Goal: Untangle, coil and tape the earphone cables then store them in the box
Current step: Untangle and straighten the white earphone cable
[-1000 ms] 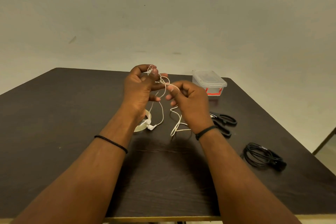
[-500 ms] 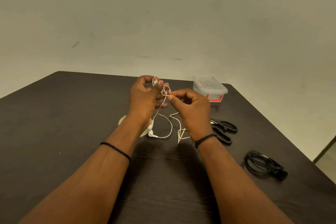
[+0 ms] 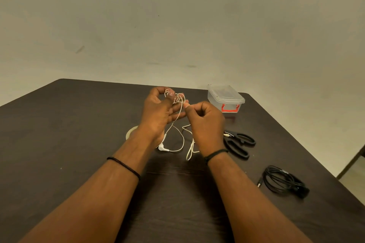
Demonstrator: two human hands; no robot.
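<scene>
White earphone cable (image 3: 178, 138), knotted, hangs between my hands: my left hand (image 3: 158, 112) pinches the tangle, my right hand (image 3: 205, 122) pinches a strand beside it.

Matt dark wood table (image 3: 69, 144), clear glossy plastic box (image 3: 225, 97), black plastic-handled scissors (image 3: 240, 144).

Setting: plain indoor room, type indeterminate. Dark wood-grain tabletop (image 3: 79, 144) stands against a bare, scuffed off-white wall (image 3: 177, 25); strip of pale floor (image 3: 353, 175) beyond right edge.
</scene>
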